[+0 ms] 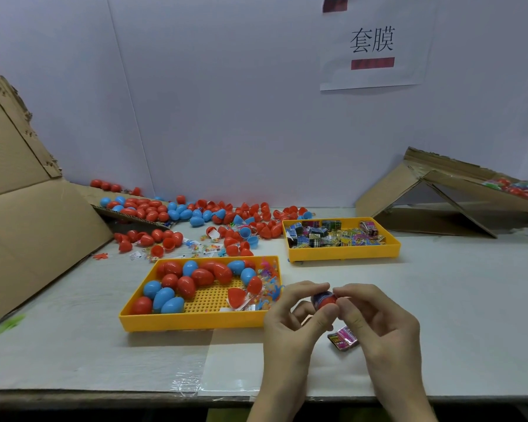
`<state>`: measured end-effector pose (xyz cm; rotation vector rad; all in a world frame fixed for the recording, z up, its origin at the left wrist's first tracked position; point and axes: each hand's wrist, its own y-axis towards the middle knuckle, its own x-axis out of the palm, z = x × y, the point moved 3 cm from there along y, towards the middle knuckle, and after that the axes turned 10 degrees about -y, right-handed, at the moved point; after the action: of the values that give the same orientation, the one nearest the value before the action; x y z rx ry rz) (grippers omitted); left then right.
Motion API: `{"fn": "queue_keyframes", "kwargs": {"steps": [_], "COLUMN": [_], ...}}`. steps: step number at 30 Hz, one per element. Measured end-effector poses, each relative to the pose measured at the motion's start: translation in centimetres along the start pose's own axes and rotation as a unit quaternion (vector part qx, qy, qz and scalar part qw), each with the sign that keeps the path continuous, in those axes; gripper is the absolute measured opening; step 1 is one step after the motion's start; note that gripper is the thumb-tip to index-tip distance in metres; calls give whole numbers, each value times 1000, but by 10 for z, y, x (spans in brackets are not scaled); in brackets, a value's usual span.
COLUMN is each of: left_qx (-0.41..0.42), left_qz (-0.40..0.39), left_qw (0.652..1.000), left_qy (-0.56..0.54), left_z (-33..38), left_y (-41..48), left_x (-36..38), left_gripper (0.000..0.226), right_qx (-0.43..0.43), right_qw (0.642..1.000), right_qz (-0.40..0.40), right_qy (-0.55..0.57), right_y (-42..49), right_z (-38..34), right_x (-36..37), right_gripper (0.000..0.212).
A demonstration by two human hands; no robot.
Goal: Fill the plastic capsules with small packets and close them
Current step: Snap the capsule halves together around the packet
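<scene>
Currently red capsule [324,300] pinched between both grips: left hand [290,322] and right hand [378,324] fingertips, raised above worktop [439,300].

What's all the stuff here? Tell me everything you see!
held capsule: one, red, between both grips
tray capsules: many, red and blue, in near tray
near tray: one, yellow, front
packet tray: one, yellow, behind
packets: many, mixed colours, in packet tray
loose capsules: many, red and blue, back left
pink packets: count unclear, on table under right-hand grip
cardboard: brown, left side
sign: one, white, wall
left-hand grip: pinches held capsule
right-hand grip: pinches held capsule
</scene>
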<state>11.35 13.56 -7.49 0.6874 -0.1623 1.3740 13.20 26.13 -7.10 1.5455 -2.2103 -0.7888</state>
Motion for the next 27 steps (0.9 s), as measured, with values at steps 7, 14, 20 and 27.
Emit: {"fn": "queue_keyframes", "kwargs": {"steps": [7, 14, 20, 27], "left_qx": [-48, -59, -59, -62], "left_qz": [-15, 15, 14, 4], "left_qw": [998, 996, 996, 996], "left_qy": [-48, -70, -73, -67], "left_z": [0, -1, 1, 1], "left_y": [-3, -1, -2, -2], "left_x": [-1, -3, -3, -4], "left_gripper": [44, 33, 31, 32], "right_qx": [56, 76, 75, 83], "right_qw": [997, 995, 995, 993], "right_qz": [22, -20, -26, -37], "right_qy": [45, 54, 66, 71], "right_y": [1, 0, 0, 1], "right_z": [10, 11, 13, 13], "right_x": [-5, -4, -5, -6], "right_gripper": [19, 30, 25, 50]}}
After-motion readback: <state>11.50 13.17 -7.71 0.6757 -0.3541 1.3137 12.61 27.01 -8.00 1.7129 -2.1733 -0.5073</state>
